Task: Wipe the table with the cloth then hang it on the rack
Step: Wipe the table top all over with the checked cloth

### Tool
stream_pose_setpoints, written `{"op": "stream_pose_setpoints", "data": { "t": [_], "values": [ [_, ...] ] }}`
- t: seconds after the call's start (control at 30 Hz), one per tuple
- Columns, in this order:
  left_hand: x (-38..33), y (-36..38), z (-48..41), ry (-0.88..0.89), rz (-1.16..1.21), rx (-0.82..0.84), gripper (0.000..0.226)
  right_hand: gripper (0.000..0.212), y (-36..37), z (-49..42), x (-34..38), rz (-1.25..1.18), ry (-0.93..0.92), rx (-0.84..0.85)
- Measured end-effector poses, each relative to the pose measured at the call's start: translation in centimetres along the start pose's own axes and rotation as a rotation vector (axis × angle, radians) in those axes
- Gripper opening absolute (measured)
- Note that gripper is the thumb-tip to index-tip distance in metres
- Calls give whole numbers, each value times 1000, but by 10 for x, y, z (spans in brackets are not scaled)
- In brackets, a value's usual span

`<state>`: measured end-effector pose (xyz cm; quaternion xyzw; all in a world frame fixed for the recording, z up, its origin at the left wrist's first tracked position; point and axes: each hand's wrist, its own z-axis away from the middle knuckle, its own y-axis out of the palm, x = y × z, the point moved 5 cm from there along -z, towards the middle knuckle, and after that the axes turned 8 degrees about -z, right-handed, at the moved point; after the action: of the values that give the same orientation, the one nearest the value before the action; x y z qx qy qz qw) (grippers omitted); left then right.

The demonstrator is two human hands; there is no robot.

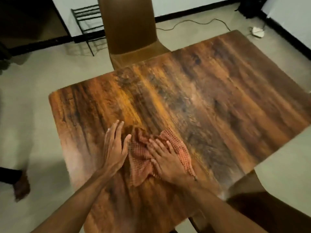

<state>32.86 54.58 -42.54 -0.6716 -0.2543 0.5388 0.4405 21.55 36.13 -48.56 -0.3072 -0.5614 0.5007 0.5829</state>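
A crumpled orange-red checked cloth [139,158] lies on the wooden table [210,101] near its front left part. My right hand [165,157] presses flat on the cloth with straight, spread fingers. Just left of the cloth, my left hand [116,147] rests flat on the bare wood, its thumb touching the cloth's edge. A black wire rack [87,19] stands on the floor by the far wall, beyond the table's left end.
A brown chair [129,29] is pushed against the table's far edge. A second chair seat [269,204] shows at the lower right. A cable and a white adapter [256,31] lie on the floor at the back right. Light floor surrounds the table.
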Motion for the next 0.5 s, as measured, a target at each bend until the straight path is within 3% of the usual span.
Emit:
{"op": "stream_pose_setpoints", "data": {
  "t": [0.13, 0.2, 0.33, 0.4, 0.5],
  "values": [
    [-41, 32, 28, 58, 9, 35, 61, 59, -43, 45, -113, -60, 528, -145],
    [-63, 45, 39, 74, 11, 50, 60, 65, -33, 61, -98, -103, 529, -124],
    [-107, 67, 51, 129, 10, 73, 64, 60, -7, 96, -57, -84, 200, -49],
    [-125, 76, 48, 175, 11, 80, 64, 64, -31, 107, -107, -119, 310, -116],
    [-147, 88, 41, 221, 24, 94, 65, 62, -64, 128, -191, -170, 667, -205]
  ]
}}
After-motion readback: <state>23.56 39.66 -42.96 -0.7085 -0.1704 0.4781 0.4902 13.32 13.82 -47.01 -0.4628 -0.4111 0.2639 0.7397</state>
